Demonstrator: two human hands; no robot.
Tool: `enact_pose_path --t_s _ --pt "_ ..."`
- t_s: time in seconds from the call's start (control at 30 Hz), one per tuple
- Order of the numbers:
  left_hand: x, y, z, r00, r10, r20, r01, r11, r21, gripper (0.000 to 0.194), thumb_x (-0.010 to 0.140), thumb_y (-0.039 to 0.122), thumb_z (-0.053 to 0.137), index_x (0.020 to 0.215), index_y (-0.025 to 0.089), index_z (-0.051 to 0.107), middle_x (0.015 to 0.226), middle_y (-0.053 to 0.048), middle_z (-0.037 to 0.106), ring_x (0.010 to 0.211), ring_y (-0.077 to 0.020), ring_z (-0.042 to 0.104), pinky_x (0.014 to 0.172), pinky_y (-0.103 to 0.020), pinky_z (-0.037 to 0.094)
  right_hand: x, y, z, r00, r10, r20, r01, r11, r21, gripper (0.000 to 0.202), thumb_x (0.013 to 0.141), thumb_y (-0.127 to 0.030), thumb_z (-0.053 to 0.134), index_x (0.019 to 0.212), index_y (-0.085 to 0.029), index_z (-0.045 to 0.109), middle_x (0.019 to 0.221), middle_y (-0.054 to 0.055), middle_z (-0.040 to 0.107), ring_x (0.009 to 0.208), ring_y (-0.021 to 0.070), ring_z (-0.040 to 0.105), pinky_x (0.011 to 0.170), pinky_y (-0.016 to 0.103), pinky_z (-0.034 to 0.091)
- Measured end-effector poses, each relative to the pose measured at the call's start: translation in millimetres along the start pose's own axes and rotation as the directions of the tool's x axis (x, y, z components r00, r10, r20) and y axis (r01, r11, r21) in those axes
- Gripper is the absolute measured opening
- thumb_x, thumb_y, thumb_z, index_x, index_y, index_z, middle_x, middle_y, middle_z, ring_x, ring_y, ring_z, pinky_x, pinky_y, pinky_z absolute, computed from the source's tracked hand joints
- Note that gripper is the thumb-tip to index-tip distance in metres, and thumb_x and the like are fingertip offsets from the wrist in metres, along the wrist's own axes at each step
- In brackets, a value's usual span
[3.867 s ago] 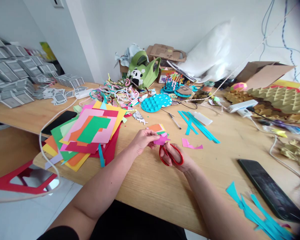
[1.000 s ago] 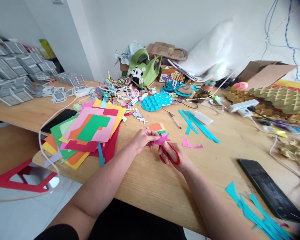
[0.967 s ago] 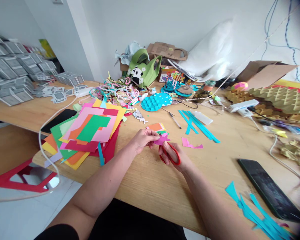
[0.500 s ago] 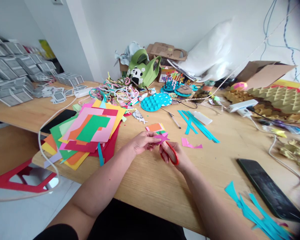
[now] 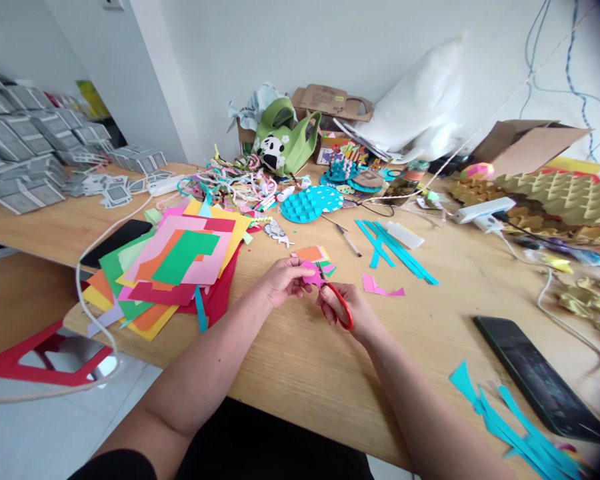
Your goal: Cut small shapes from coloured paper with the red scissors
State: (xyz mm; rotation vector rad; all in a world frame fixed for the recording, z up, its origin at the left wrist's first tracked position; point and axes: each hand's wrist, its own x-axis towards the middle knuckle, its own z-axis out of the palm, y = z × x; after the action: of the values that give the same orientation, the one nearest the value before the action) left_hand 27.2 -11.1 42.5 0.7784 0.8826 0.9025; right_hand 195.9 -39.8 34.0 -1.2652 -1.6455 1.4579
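Note:
Pinched in my left hand [image 5: 283, 281] is a small piece of pink paper [image 5: 312, 273]. My right hand [image 5: 349, 304] grips a pair of scissors [image 5: 346, 312] by the red handles. The dark blades lie at the right side of the pink paper; whether they are biting into it I cannot tell. Just behind the hands lies a small stack of coloured paper pieces [image 5: 312, 254], orange on top. A pink paper offcut [image 5: 381, 287] rests on the table to the right of the scissors.
A pile of coloured paper sheets [image 5: 185, 257] covers the table's left part. Blue paper strips [image 5: 397, 253] and a pen [image 5: 349, 241] lie behind my right hand. At right are a dark phone [image 5: 535, 373] and more blue strips [image 5: 510, 427]. A green bag [image 5: 285, 143] stands at the back.
The pink paper has turned and moved slightly left, its outline now looking rounder. The scissor blades now show at its right side. The table around is unchanged.

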Motion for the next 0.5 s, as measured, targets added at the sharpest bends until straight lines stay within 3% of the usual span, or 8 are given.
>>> enact_pose_path --t_s 0.2,0.5 --pt "1 -1 2.4 0.995 0.065 -0.08 -0.06 0.996 0.067 0.017 0.063 0.022 0.07 0.072 0.012 0.059 0.057 0.001 0.057 0.043 -0.006 0.05 0.037 -0.017 0.031 -1 2 3 1.0 -0.026 0.01 0.026 1.0 0.012 0.053 0.083 -0.067 0.046 0.065 -0.017 0.054 0.038 -0.002 0.049 0.036 0.0086 0.038 0.04 0.023 0.027" --pt "3 -3 2.7 0.983 0.139 -0.116 -0.119 0.979 0.163 0.013 0.063 0.021 0.066 0.069 0.012 0.06 0.055 0.001 0.056 0.043 -0.0062 0.048 0.037 -0.018 0.032 -4 -9 5 0.999 -0.008 0.043 0.006 0.999 0.046 0.056 0.082 -0.07 0.043 0.069 -0.017 0.055 0.047 0.0 0.054 0.042 0.0109 0.045 0.045 0.025 0.033"
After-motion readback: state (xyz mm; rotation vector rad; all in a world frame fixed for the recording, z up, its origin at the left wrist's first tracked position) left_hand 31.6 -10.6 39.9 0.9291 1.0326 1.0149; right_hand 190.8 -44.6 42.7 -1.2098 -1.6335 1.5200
